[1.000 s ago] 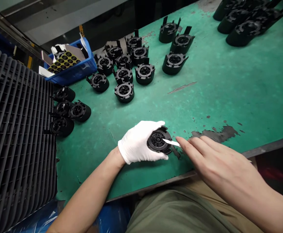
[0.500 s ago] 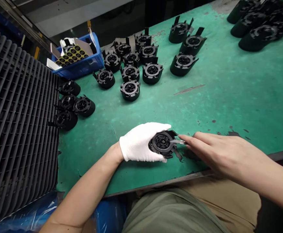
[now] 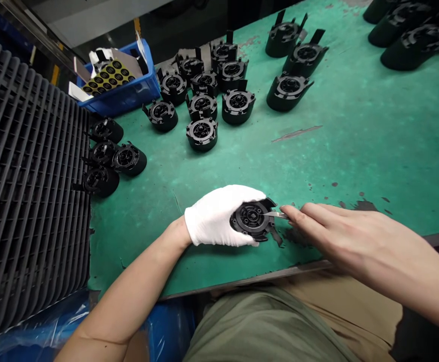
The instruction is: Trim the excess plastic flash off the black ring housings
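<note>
My left hand (image 3: 223,215), in a white glove, is wrapped round a round black part (image 3: 252,217) near the table's front edge. The part's face, with rings and small holes, is turned up. Bare and ungloved, my right hand (image 3: 328,234) pinches a thin metal blade-like tool (image 3: 277,214) from the right. The tool's pointed tip lies over the right side of the part's face. Whether the tip touches it I cannot tell.
Several similar black parts (image 3: 202,131) stand on the green table (image 3: 355,151), with more at the left and far right. A blue bin (image 3: 128,95) holds a sheet of round stickers (image 3: 109,78). A dark ribbed rack (image 3: 26,191) borders the left side.
The view has shifted slightly, so the standing parts sit a little higher at the left and middle. Both hands keep their holds, and the tool lies a little flatter over the part.
</note>
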A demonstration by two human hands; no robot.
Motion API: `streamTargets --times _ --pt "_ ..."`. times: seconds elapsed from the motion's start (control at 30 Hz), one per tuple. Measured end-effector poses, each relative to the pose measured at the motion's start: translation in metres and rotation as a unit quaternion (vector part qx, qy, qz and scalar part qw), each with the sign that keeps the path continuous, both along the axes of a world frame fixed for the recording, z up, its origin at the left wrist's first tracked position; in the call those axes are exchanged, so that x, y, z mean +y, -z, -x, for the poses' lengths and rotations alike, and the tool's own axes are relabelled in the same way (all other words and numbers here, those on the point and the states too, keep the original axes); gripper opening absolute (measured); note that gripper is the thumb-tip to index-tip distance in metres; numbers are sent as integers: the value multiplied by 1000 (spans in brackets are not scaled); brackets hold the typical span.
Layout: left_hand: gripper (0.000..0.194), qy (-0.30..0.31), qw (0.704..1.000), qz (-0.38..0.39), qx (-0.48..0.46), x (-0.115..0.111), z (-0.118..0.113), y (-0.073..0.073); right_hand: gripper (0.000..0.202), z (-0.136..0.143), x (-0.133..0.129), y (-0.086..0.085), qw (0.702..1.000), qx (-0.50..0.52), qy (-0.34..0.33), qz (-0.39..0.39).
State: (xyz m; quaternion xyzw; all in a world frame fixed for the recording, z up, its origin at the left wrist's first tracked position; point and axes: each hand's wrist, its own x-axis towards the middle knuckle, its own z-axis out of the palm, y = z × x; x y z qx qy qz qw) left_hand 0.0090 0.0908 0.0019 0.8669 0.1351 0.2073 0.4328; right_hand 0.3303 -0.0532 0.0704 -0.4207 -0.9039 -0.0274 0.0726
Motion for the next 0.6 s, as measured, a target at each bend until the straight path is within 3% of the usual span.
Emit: streamTargets --times 0.27,0.6 --pt "97 6 1000 5 9 2 -1 0 71 -5 -2 3 999 -26 -23 4" --pt "99 -4 1000 4 18 2 0 5 69 6 3 -11 998 -49 -40 -19"
